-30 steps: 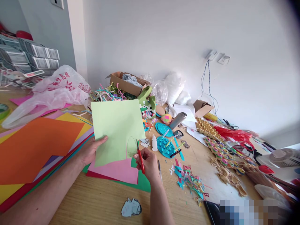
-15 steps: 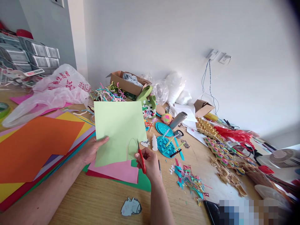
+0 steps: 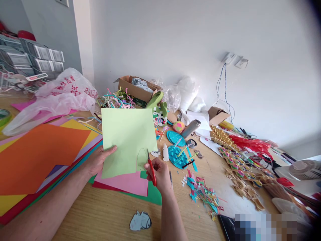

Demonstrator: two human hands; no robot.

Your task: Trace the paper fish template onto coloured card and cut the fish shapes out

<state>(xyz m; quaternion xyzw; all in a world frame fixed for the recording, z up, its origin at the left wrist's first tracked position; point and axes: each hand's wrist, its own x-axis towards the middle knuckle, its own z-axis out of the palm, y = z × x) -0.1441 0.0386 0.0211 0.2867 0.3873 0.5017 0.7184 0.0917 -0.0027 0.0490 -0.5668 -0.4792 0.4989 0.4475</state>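
A light green sheet of paper (image 3: 125, 134) is held up by my left hand (image 3: 100, 159), its thumb over the front and the other fingers hidden behind. Near the sheet's lower right, a pencil outline (image 3: 142, 159) is drawn on it. My right hand (image 3: 160, 172) grips red-handled scissors (image 3: 151, 170), whose blades reach the paper beside the outline. Below, pink paper (image 3: 122, 184) and green paper (image 3: 154, 192) lie on the table. A cut-out paper fish (image 3: 140, 221) rests close to me, and another fish cut-out (image 3: 155, 153) shows just beyond the scissors.
Orange paper (image 3: 42, 157) tops a stack of coloured sheets at left. Rightward are a white glue bottle (image 3: 165, 152), blue discs (image 3: 177, 155) and colourful scraps (image 3: 204, 192). A cardboard box (image 3: 136, 87) stands at the back. Another person's hand (image 3: 277, 189) is at far right.
The scissor blades and the green sheet look almost the same, the sheet shifted very slightly to the right. Both hands keep their hold.
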